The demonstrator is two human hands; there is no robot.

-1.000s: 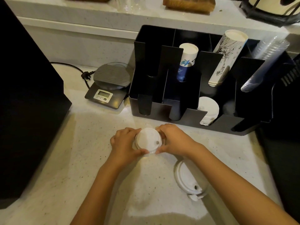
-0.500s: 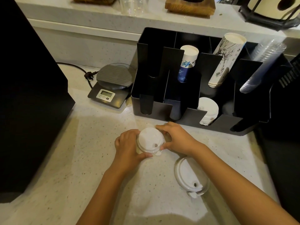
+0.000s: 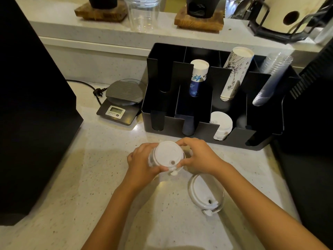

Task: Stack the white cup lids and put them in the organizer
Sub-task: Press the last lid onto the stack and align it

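A stack of white cup lids [image 3: 166,154] is held between both hands just above the speckled counter, in front of the black organizer [image 3: 234,139]. My left hand [image 3: 142,164] grips its left side and my right hand [image 3: 198,154] grips its right side. The top lid shows a round sip hole and a small tab toward me. Another white lid [image 3: 203,193] lies tilted on the counter under my right forearm. More white lids [image 3: 220,126] lean in a front compartment of the organizer.
The organizer also holds a blue-and-white paper cup stack [image 3: 198,78], a printed paper cup stack [image 3: 235,73] and clear plastic cups [image 3: 272,78]. A digital scale [image 3: 120,103] sits left of it. A large black appliance [image 3: 30,105] fills the left side.
Both hands have lifted the lid stack slightly and turned it, so its tab now points toward me. The camera has moved closer to the counter.
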